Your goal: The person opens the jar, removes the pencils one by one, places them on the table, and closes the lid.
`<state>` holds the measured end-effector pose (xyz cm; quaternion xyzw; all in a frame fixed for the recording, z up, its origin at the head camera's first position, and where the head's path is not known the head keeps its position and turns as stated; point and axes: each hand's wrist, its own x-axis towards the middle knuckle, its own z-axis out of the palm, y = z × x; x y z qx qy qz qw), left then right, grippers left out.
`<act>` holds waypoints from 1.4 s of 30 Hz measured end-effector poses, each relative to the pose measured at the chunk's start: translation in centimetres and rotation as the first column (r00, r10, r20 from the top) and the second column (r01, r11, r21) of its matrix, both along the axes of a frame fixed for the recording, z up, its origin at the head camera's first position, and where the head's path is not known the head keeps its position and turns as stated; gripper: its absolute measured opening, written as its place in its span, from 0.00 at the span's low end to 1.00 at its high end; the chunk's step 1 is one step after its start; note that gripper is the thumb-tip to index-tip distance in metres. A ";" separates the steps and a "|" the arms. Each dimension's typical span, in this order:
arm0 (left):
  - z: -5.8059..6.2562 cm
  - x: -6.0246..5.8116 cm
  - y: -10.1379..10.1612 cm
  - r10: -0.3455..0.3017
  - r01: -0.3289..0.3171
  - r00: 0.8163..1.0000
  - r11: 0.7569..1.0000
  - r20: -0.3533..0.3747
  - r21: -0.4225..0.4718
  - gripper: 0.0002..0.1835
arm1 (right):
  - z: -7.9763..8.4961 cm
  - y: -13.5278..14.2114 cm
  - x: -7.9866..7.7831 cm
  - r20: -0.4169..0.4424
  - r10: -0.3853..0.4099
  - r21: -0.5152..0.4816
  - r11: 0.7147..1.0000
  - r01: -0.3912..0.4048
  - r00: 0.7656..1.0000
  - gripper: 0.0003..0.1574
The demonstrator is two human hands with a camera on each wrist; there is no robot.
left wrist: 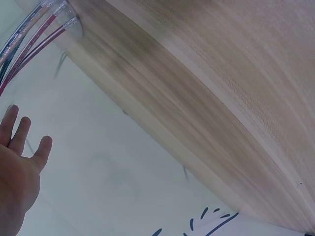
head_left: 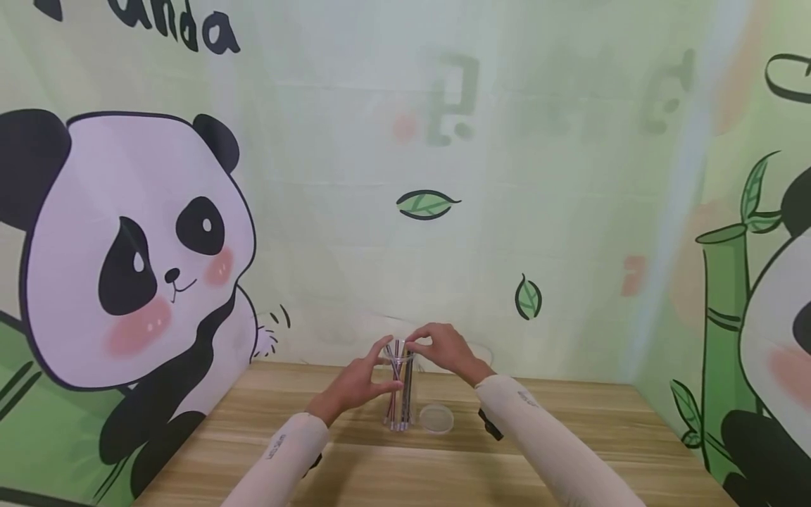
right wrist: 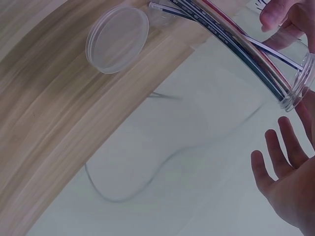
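Note:
A clear cylindrical jar stands upright on the table, with several long pencils in it, some dark, some reddish. My left hand holds the jar from the left, thumb against its front and index finger up by the rim. At the rim's right side, my right hand has thumb and index fingertips close together by the pencil tops; whether they pinch a pencil is unclear. Its other fingers spread out in the right wrist view. A round clear lid lies flat just right of the jar.
The wooden table ends against a pale green cloth backdrop printed with pandas, leaves and bamboo. Jar and lid both sit toward the table's far edge, close to that cloth.

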<state>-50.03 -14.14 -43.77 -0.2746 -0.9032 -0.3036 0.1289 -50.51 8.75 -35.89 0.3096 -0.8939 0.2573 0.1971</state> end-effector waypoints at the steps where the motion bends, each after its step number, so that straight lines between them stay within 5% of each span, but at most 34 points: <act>1: 0.0 0.0 0.0 -0.004 0.004 1.000 1.000 -0.002 0.001 0.54 | 0.0 0.0 0.0 -0.013 0.015 -0.001 1.000 -0.015 1.000 0.10; 8: 0.0 0.1 0.0 0.011 -0.011 1.000 1.000 0.018 0.005 0.53 | 0.4 -0.3 -0.2 -0.083 0.131 0.016 0.991 -0.130 0.988 0.07; 17: 0.0 0.0 0.0 -0.001 0.001 1.000 1.000 0.015 -0.001 0.53 | 0.8 -0.4 -0.1 -0.043 0.121 0.037 0.992 -0.120 0.992 0.09; 27: 0.1 0.1 0.0 -0.005 0.004 1.000 1.000 0.005 0.018 0.52 | 0.5 -0.4 -0.9 -0.123 0.113 0.106 0.989 -0.100 0.986 0.09; 42: 0.0 0.1 0.1 -0.003 0.002 1.000 1.000 0.015 0.023 0.53 | 0.7 -0.6 -0.7 -0.019 0.187 0.060 0.981 -0.186 0.982 0.08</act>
